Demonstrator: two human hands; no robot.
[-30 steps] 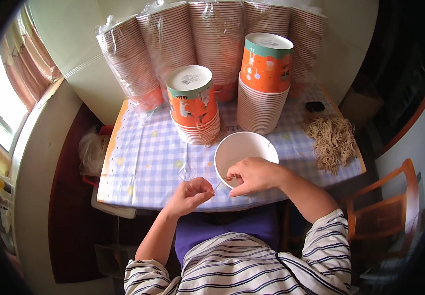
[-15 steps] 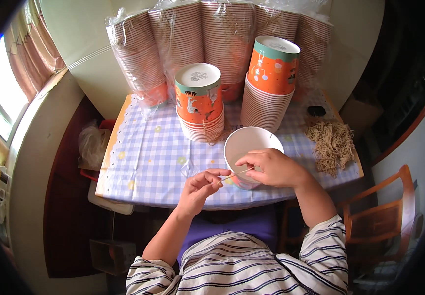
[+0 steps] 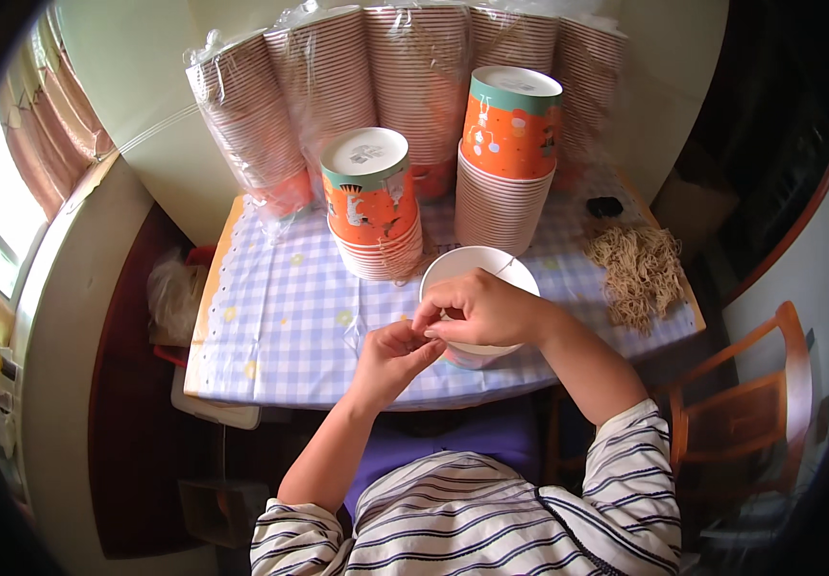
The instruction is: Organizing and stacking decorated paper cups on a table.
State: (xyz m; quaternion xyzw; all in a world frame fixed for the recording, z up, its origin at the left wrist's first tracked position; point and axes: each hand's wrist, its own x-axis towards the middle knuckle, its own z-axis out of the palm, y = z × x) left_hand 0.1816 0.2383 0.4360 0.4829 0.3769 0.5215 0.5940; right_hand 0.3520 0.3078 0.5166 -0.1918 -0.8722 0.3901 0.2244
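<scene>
A white paper bucket point(image 3: 467, 260) with its mouth up stands near the table's front edge, partly hidden by my right hand point(image 3: 480, 309). That hand is over the bucket's near rim, thumb and fingers pinched. My left hand point(image 3: 393, 357) meets it just left of the bucket, also pinching, fingertips nearly touching. Both work on a thin beige string, mostly hidden between the fingers now. Another bit of string shows at the bucket's back right rim. On the right of the table lies a tangled heap of beige strings point(image 3: 637, 274).
Two stacks of upside-down orange-and-green paper buckets stand beyond my hands, a shorter one point(image 3: 372, 206) and a taller one point(image 3: 510, 125). Behind them are several plastic-wrapped stacks point(image 3: 416, 86). A small black object point(image 3: 604, 206) lies by the strings. A wooden chair point(image 3: 741, 413) stands at right.
My hands have come together; the string stretched between them half a second ago is now mostly hidden. The right hand has moved left over the bucket. The whole view has shifted slightly.
</scene>
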